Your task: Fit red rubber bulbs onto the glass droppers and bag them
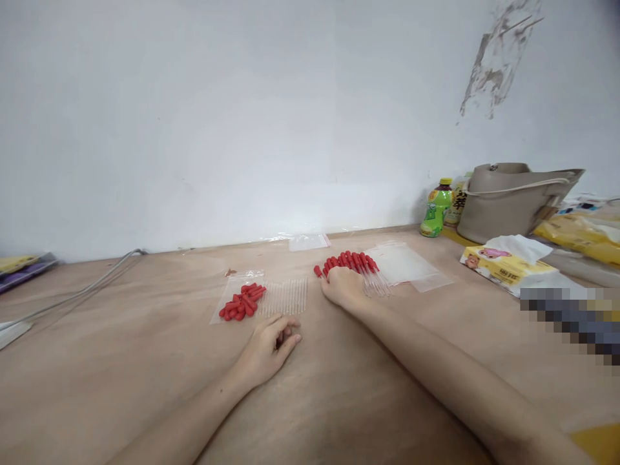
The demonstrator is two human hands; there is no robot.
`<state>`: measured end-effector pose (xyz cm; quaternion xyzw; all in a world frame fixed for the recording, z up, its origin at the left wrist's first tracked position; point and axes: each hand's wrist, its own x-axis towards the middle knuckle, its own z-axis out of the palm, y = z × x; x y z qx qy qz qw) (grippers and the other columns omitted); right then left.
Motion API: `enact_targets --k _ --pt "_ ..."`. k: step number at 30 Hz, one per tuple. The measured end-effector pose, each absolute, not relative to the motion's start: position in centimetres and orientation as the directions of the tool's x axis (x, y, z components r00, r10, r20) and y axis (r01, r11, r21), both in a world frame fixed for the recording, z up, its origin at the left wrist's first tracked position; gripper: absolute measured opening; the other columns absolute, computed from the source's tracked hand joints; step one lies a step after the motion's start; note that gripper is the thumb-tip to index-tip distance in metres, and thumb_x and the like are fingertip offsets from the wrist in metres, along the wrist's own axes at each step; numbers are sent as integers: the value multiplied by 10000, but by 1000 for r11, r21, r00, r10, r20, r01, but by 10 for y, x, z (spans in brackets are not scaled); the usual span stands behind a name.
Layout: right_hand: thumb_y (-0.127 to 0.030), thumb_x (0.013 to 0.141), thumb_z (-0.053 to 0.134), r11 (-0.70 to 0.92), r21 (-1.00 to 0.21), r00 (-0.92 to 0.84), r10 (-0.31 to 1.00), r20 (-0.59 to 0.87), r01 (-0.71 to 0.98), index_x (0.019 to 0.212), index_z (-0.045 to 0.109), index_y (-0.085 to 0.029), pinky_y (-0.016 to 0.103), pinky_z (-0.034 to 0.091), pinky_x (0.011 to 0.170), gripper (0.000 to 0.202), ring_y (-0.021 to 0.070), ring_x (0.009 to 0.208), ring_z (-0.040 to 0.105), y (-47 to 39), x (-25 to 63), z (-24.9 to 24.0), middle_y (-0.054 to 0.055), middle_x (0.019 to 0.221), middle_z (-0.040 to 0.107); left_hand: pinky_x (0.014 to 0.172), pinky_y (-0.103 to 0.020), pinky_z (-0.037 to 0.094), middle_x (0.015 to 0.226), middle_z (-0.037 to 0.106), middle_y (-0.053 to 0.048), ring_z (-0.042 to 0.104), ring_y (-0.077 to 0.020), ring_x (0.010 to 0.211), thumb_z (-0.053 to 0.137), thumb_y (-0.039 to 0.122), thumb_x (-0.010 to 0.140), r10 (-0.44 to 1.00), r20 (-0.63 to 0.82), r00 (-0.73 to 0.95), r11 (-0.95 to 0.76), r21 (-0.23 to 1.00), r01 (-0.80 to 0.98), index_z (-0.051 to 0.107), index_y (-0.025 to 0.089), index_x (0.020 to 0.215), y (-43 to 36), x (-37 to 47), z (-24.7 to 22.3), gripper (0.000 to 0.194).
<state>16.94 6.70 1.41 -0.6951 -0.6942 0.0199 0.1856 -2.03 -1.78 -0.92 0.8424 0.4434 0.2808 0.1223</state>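
My left hand (272, 345) rests on the table with fingers loosely bent and the thumb apart, holding nothing. Just beyond it lies a row of clear thin glass tubes (284, 297). Left of the tubes, a pile of red rubber bulbs (241, 303) sits on a clear plastic bag (220, 310). My right hand (343, 285) is closed, back upward, at the left end of a row of red-bulbed droppers (361, 261). A single red-bulbed dropper (318, 271) pokes out by its fingers and seems to be held; the fingertips are mostly hidden.
Flat clear bags (404, 263) lie right of the droppers, and another bag (309, 242) lies by the wall. A green drink bottle (436, 210), a grey-brown bucket bag (508, 203) and a yellow tissue pack (498, 266) stand at right. A grey cable (92, 284) crosses the left side.
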Motion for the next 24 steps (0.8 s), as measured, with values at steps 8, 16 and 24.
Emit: enact_targets --k 8,16,24 --pt "-420 762 454 -54 -298 109 979 171 953 852 647 -126 330 440 637 362 266 811 609 78 166 9 157 891 645 571 -232 407 717 535 -10 507 -126 623 468 262 819 818 355 452 -574 460 677 594 181 881 -17 -21 -9 162" --pt "-475 790 412 24 -282 35 979 203 959 883 642 -139 352 425 703 417 272 880 589 64 159 16 148 901 643 573 -228 403 718 529 -8 504 -119 620 471 234 819 808 358 468 -589 456 667 590 174 877 -17 -21 -9 146" --pt "-321 754 491 69 -296 -43 995 94 953 898 651 -128 298 432 698 289 240 872 601 66 128 18 151 890 653 565 -226 402 715 529 -5 503 -120 619 474 237 819 808 366 461 -588 461 665 586 177 855 -17 -21 -9 132"
